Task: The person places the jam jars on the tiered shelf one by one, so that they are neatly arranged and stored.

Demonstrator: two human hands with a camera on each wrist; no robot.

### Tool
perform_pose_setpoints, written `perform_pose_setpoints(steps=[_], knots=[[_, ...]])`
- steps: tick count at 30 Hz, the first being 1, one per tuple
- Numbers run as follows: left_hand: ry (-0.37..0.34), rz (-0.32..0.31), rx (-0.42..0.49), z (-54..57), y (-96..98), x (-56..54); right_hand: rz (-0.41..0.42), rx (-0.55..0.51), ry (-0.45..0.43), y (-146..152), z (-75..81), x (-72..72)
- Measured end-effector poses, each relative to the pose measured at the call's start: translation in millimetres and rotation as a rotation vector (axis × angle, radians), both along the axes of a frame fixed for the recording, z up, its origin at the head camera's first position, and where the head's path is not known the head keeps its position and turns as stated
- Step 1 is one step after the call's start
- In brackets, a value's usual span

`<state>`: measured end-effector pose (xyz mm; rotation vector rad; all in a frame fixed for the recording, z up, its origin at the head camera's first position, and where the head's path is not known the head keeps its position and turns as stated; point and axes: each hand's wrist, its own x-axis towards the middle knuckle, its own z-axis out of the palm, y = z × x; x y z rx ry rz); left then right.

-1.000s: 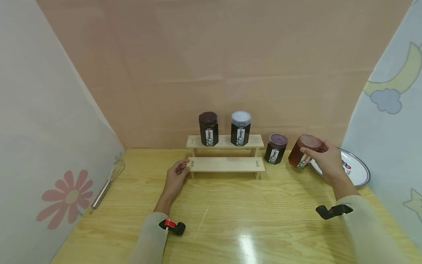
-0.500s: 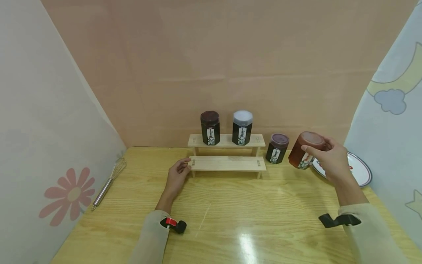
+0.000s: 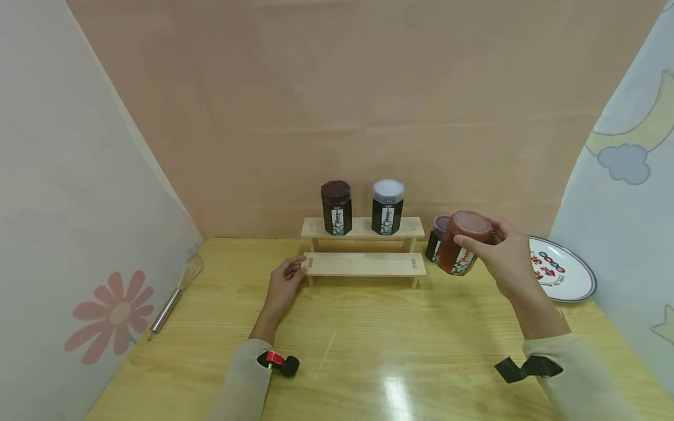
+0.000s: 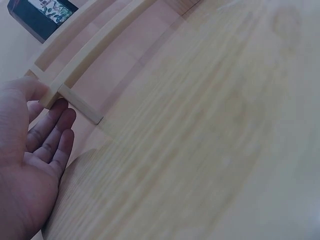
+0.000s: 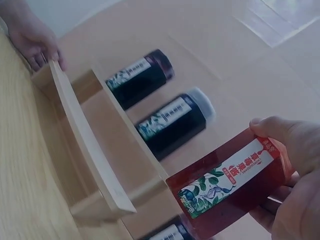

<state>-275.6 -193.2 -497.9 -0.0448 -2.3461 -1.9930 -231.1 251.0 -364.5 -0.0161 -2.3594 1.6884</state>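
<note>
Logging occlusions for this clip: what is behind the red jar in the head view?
Behind the red jar is a dark jar: part of its purple top, left side and pale label show. The red jar covers its right side.

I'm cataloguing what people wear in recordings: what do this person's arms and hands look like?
The left sleeve and right sleeve are pale beige. Near the cuff, the left carries a black attachment with a red patch; the right, a black fitting with no red showing. The left hand and right hand are ungloved.
</note>
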Motion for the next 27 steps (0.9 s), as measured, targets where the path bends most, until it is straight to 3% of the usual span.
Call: perform_pose_setpoints(steps=[5, 19, 27], knots=[[0.035, 0.004, 0.007, -8.4, -2.0, -1.0, 0.046, 0.019, 0.032, -28, -3.4, 0.2], [0.052, 0.001, 0.001, -10.0, -4.0, -1.8, 0.142, -0.044, 0.0, -93, -9.7, -18.0], [0.059, 0.021, -0.007, -11.0, -3.0, -3.8, 0.138, -0.004, -0.015, -124, -21.6, -31.9]])
